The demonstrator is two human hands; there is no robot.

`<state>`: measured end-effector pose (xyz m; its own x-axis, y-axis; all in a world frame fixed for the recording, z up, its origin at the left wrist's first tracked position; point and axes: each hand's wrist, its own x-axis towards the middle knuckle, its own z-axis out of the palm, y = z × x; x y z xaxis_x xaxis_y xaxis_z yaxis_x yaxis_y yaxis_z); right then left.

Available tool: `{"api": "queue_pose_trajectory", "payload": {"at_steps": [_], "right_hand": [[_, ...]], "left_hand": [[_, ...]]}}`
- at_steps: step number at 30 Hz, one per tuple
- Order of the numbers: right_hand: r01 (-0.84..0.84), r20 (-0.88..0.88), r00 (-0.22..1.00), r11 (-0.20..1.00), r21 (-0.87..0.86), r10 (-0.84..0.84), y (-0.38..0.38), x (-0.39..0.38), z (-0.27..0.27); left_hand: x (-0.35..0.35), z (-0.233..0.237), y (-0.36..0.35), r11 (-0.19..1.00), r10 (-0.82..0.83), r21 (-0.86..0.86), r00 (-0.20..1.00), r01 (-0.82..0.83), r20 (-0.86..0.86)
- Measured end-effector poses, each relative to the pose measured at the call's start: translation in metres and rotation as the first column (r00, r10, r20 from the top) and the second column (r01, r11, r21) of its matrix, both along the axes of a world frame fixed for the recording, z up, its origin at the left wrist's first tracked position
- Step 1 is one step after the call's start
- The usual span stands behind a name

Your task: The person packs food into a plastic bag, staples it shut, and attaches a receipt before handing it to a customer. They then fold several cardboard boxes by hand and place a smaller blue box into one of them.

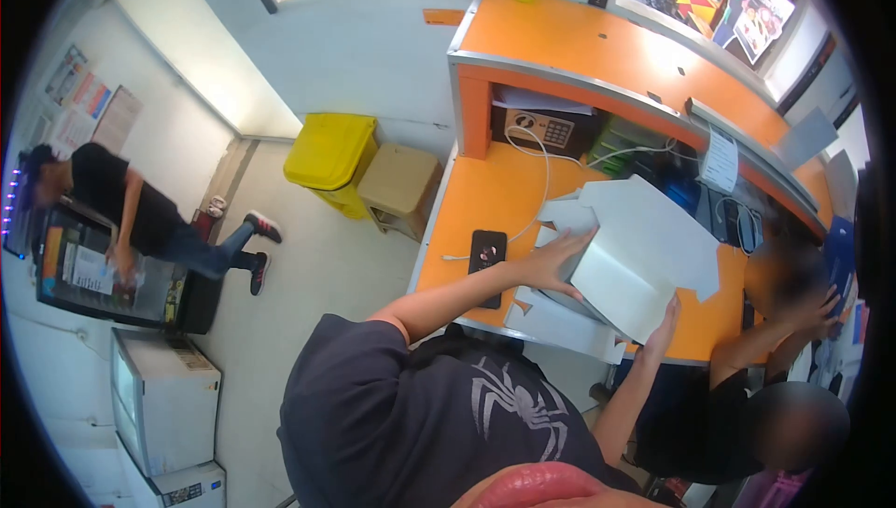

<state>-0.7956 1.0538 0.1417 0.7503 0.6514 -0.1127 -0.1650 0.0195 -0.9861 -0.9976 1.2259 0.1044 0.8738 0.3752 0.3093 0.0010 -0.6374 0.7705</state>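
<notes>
A white cardboard box is tilted in front of my chest above the orange desk, its wide lid flap standing up and open. My left hand grips the box's left side, fingers spread over the edge. At the lower right corner, my right hand is closed on the side wall. Under my left forearm lies a black phone, partly covered. Another white carton piece sits below the box at the desk's front edge.
A small safe and a green tray stand under the orange shelf. A white cable crosses the desk. A co-worker is close on my right; another person stands far left. A yellow bin adjoins a stool.
</notes>
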Motion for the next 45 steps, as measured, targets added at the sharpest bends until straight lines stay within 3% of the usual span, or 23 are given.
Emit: {"api": "queue_pose_trajectory", "payload": {"at_steps": [8,11,14,17,20,23,30,36,42,45], "right_hand": [[0.067,0.193,0.98,0.996,-0.055,-0.056,0.007,0.021,-0.02],[0.065,0.141,0.989,0.989,-0.129,-0.047,0.008,0.007,0.009],[0.021,0.24,0.971,0.989,-0.146,0.015,0.002,0.017,-0.003],[0.015,0.116,0.993,0.988,-0.153,0.003,0.006,0.011,0.0],[0.03,0.186,0.983,0.987,-0.161,0.0,0.005,0.006,-0.001],[0.033,0.115,0.993,0.986,-0.165,-0.014,0.009,-0.003,0.005],[-0.056,0.189,0.978,0.981,-0.187,0.091,0.021,-0.001,-0.012],[-0.069,0.2,0.972,0.963,-0.261,0.124,0.037,-0.013,-0.015],[-0.076,0.182,0.973,0.942,-0.327,0.142,0.037,-0.013,-0.021],[-0.14,0.133,0.974,0.953,-0.267,0.181,0.037,-0.002,-0.043]], "left_hand": [[0.003,-0.023,-0.004,0.998,0.025,0.066,1.0,-0.024,-0.018],[0.0,-0.033,-0.004,0.994,0.042,0.104,0.999,-0.043,0.012],[0.006,-0.032,-0.011,0.996,0.036,0.076,0.999,-0.038,0.027],[0.0,-0.033,-0.008,0.992,0.085,0.093,0.996,-0.083,-0.012],[0.0,-0.043,-0.013,0.985,0.143,0.097,0.989,-0.141,-0.018],[-0.006,-0.049,-0.02,0.98,0.198,0.031,0.98,-0.198,0.018],[-0.011,-0.059,-0.033,0.948,0.295,-0.17,0.942,-0.268,0.159],[-0.014,-0.064,-0.038,0.939,0.289,-0.241,0.944,-0.247,0.16],[-0.011,-0.059,-0.043,0.881,0.269,-0.447,0.943,-0.158,0.198],[-0.014,-0.064,-0.04,0.909,0.297,-0.36,0.933,-0.21,0.204]]}}
